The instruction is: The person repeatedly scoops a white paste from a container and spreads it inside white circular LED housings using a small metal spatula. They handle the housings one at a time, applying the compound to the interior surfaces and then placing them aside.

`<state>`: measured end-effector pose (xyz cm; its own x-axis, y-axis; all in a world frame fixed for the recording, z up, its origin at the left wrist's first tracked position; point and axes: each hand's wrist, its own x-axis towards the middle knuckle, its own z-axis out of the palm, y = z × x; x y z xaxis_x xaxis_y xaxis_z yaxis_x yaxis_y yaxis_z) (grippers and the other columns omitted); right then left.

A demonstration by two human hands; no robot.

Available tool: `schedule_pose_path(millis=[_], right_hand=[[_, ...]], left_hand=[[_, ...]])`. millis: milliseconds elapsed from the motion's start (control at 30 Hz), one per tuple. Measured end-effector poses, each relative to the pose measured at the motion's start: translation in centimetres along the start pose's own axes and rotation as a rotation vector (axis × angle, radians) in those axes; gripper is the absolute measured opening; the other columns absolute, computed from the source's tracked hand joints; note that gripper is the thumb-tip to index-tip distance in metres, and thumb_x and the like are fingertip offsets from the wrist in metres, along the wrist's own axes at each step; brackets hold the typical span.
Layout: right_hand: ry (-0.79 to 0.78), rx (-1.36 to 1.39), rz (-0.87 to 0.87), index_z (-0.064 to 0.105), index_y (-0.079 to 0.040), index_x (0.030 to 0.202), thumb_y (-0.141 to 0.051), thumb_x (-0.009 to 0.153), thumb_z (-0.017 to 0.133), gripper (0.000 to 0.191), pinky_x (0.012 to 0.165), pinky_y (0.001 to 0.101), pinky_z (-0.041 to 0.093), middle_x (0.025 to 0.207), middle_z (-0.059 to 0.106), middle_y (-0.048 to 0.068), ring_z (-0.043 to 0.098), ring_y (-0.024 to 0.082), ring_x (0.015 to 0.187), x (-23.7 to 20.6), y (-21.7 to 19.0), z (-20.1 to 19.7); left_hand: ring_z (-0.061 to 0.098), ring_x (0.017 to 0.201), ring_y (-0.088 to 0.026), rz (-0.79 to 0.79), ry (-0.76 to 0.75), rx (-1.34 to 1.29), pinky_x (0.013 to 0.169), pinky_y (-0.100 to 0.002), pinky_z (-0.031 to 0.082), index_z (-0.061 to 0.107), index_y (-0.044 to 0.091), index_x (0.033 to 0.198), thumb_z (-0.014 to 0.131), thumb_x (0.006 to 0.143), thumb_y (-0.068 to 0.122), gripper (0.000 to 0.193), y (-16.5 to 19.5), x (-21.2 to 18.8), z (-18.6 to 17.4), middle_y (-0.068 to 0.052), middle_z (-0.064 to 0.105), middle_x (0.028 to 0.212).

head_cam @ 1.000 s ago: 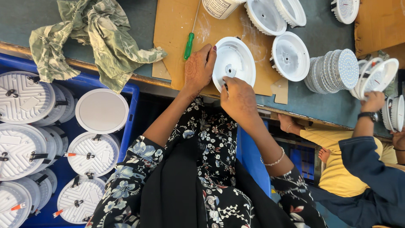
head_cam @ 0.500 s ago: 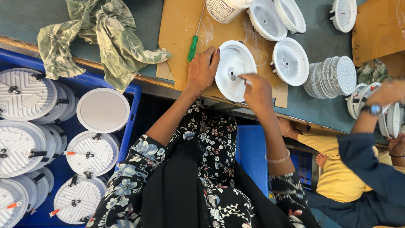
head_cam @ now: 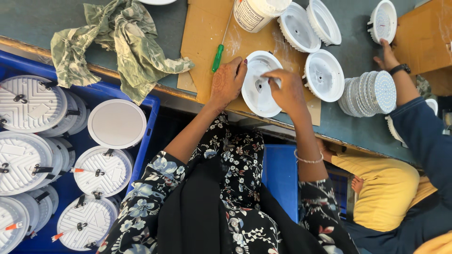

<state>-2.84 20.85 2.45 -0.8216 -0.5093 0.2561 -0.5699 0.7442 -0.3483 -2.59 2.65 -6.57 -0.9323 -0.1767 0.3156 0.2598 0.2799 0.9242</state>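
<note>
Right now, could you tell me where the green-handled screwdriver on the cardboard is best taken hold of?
Take the green-handled screwdriver by its green handle, coming from above. It lies flat on the cardboard, handle end toward the person and just left of the left hand, while the thin shaft points away toward the white tub.

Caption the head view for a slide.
Left hand steadies a white round lamp housing on cardboard; right hand reaches inside.

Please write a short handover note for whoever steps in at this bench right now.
Left hand: flat on the rim of the white round housing, steadying it on the cardboard sheet.
Right hand: fingers pinched over the housing's centre; what they grip is hidden.
Green-handled screwdriver lies unused beside the left hand.
Done: finished fixtures fill the blue crate.
Left: three more empty housings wait nearby.
</note>
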Motion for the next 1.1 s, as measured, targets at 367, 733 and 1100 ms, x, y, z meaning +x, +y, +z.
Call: schedule_pose_path(millis=[367,733,1100], right_hand=[[-0.019,0.209,0.228,0.078,-0.007,0.114,0.005,0.089,0.066,0.030,0.087,0.0325,0.055,0.107,0.076,0.013,0.073,0.023,0.096,-4.8,0.8,-1.3],[0.223,-0.306,0.134,0.074,0.000,0.116,0.000,0.089,0.062,0.030,0.088,0.0465,0.051,0.104,0.072,0.021,0.067,0.041,0.097,-4.4,1.6,5.1],[0.211,-0.207,0.275,0.071,0.004,0.088,-0.013,0.091,0.071,0.018,0.077,0.0538,0.050,0.085,0.070,0.027,0.066,0.047,0.080,-1.3,3.5,2.7]], left_hand=[[0.061,0.070,-0.042,-0.049,-0.034,-0.014,0.065,-0.052,0.044,0.056,0.003,0.085,0.048,0.105,0.030,0.034,0.5,-0.4,-0.1,-0.022,0.062,0.072],[0.061,0.074,-0.044,-0.046,-0.031,-0.006,0.067,-0.054,0.043,0.057,0.003,0.087,0.048,0.104,0.029,0.033,0.4,-0.3,-0.1,-0.023,0.063,0.075],[0.061,0.072,-0.044,-0.063,-0.064,-0.035,0.066,-0.054,0.043,0.055,0.002,0.087,0.045,0.105,0.029,0.034,0.6,-0.3,-0.1,-0.024,0.062,0.074]])
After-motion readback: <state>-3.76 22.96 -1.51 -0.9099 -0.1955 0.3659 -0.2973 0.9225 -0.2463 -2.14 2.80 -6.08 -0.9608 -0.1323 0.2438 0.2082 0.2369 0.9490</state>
